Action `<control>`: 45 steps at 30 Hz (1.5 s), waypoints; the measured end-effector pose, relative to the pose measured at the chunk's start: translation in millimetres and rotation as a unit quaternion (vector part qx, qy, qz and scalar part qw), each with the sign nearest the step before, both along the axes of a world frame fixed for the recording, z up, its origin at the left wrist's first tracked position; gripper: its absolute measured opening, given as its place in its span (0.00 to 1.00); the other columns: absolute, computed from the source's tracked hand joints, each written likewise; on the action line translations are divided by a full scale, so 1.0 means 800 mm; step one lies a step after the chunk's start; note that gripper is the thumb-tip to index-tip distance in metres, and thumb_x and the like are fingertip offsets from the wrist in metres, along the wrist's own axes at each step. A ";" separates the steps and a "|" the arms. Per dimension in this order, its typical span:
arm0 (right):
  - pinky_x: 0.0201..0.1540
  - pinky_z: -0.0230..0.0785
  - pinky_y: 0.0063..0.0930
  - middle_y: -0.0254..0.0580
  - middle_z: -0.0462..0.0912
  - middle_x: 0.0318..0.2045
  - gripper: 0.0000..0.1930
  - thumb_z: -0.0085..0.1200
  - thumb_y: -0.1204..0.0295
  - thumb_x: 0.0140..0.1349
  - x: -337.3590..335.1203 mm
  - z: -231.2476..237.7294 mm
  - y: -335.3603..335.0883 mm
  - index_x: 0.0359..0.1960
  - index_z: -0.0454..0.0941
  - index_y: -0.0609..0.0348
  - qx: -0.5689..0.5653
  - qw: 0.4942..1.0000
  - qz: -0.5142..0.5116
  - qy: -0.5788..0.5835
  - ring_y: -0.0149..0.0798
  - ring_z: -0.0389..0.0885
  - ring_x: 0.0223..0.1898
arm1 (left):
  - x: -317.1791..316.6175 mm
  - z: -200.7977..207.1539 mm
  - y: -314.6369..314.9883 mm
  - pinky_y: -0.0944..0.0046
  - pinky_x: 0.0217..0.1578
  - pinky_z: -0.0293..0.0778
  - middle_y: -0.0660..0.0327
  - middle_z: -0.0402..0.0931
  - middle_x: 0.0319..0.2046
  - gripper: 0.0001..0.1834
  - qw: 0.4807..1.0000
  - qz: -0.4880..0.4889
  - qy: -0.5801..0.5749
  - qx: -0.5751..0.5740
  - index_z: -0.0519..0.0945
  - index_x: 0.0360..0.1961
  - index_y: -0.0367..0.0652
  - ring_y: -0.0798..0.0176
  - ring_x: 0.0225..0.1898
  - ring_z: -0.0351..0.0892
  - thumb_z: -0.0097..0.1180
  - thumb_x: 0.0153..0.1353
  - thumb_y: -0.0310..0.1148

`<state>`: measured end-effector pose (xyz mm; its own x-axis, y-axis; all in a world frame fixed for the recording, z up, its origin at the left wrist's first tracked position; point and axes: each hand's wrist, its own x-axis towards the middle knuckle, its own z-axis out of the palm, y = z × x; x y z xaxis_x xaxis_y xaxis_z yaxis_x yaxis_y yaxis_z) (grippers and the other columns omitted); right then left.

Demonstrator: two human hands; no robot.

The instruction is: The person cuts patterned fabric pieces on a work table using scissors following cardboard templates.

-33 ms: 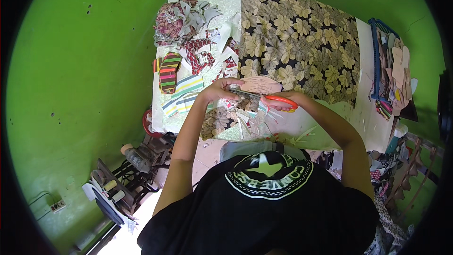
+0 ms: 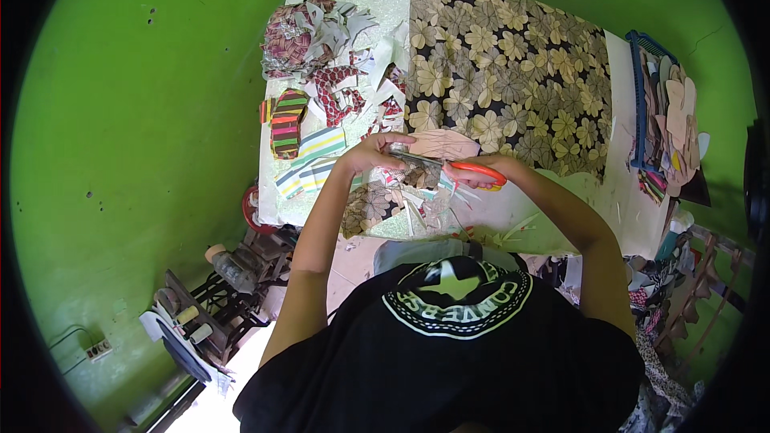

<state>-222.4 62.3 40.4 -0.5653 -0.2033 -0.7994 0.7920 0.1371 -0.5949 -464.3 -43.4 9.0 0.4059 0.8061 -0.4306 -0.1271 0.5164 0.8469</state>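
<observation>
My right hand (image 2: 485,175) is closed round the orange handles of a pair of scissors (image 2: 477,170), whose blades point left towards my other hand. My left hand (image 2: 373,154) pinches the left end of a tan sole-shaped piece (image 2: 445,143) together with floral fabric, just above the blades. A cut flap of this floral fabric (image 2: 421,174) hangs below the blades. The large black, beige and gold floral cloth (image 2: 509,72) lies spread beyond my hands. Whether the blades are closed on the fabric is too small to tell.
Red-patterned scraps (image 2: 333,92), striped cloth pieces (image 2: 321,144) and a heap of offcuts (image 2: 301,36) lie on the table's left. At the right edge, a blue basket (image 2: 639,104) holds several sole-shaped pieces. A sewing machine (image 2: 180,329) stands lower left, near the green wall (image 2: 120,152).
</observation>
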 end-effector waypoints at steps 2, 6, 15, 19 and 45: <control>0.11 0.52 0.18 0.28 0.58 0.13 0.34 0.21 0.31 0.49 0.000 -0.009 -0.002 0.22 0.59 0.52 -0.010 1.000 -0.016 -0.005 0.24 0.56 0.10 | 0.002 0.003 0.001 0.74 0.41 0.69 0.60 0.65 0.51 0.30 1.000 0.004 0.004 0.025 0.67 0.51 0.38 0.72 0.43 0.69 0.59 0.43 0.19; 0.11 0.50 0.17 0.28 0.56 0.12 0.37 0.21 0.28 0.43 -0.002 -0.018 -0.004 0.22 0.58 0.54 -0.036 0.999 -0.031 -0.004 0.23 0.55 0.10 | 0.001 0.004 0.002 0.74 0.41 0.69 0.60 0.65 0.51 0.30 1.000 -0.012 0.029 0.000 0.67 0.51 0.38 0.72 0.43 0.69 0.59 0.43 0.19; 0.10 0.51 0.16 0.26 0.56 0.10 0.34 0.20 0.31 0.48 -0.002 -0.002 -0.003 0.18 0.57 0.52 0.006 1.000 -0.022 0.012 0.22 0.56 0.09 | 0.002 0.007 0.000 0.74 0.39 0.70 0.59 0.65 0.50 0.31 1.000 0.000 0.012 0.009 0.66 0.51 0.38 0.72 0.42 0.70 0.60 0.43 0.19; 0.11 0.50 0.18 0.28 0.57 0.12 0.36 0.21 0.29 0.46 0.003 -0.006 -0.005 0.21 0.58 0.53 -0.009 1.000 -0.018 -0.004 0.23 0.55 0.10 | -0.002 -0.002 -0.001 0.77 0.28 0.69 0.62 0.73 0.34 0.32 1.000 -0.004 0.022 0.006 0.66 0.52 0.38 0.76 0.27 0.71 0.61 0.42 0.20; 0.24 0.66 0.22 0.38 0.74 0.17 0.16 0.57 0.62 0.48 0.083 -0.028 -0.062 0.28 0.66 0.61 0.422 0.747 -0.491 0.150 0.29 0.73 0.19 | 0.026 -0.017 0.007 0.75 0.23 0.73 0.61 0.75 0.24 0.10 0.955 0.219 0.190 0.068 0.76 0.30 0.32 0.74 0.23 0.74 0.61 0.46 0.24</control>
<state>-155.8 12.6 18.3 -0.2905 0.9322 -0.2160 0.6064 0.0047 -0.7951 -443.6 -37.4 -5.0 -0.1476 0.9215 -0.3594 0.0233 0.3665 0.9301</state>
